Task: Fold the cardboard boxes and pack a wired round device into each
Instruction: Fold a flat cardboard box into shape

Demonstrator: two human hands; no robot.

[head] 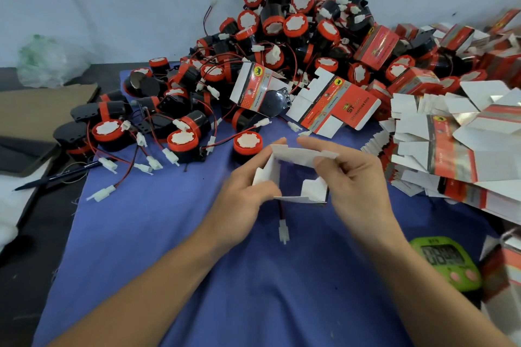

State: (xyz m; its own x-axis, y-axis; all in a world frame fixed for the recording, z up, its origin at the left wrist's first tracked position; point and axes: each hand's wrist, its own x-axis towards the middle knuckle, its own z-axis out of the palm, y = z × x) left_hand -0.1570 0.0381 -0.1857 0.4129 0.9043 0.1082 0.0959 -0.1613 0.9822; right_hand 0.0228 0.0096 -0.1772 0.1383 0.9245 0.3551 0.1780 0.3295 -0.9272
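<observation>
Above the blue cloth (174,234) I hold a small cardboard box (293,156), opened into a tube with its white inside facing me. My left hand (248,186) grips its left wall and near edge. My right hand (355,175) pinches the far top flap and its right side. A red and black wire with a white plug (283,229) lies on the cloth just below the box. Round black devices with red caps (276,25) are heaped at the back, their wires tangled. One device (247,144) stands just beyond my left hand.
Flat unfolded boxes (439,138) are piled on the right, two more (335,104) lean on the heap. A green timer (448,262) sits at the near right. Left of the cloth lie a pen (56,176), brown cardboard (42,110) and a plastic bag (48,62).
</observation>
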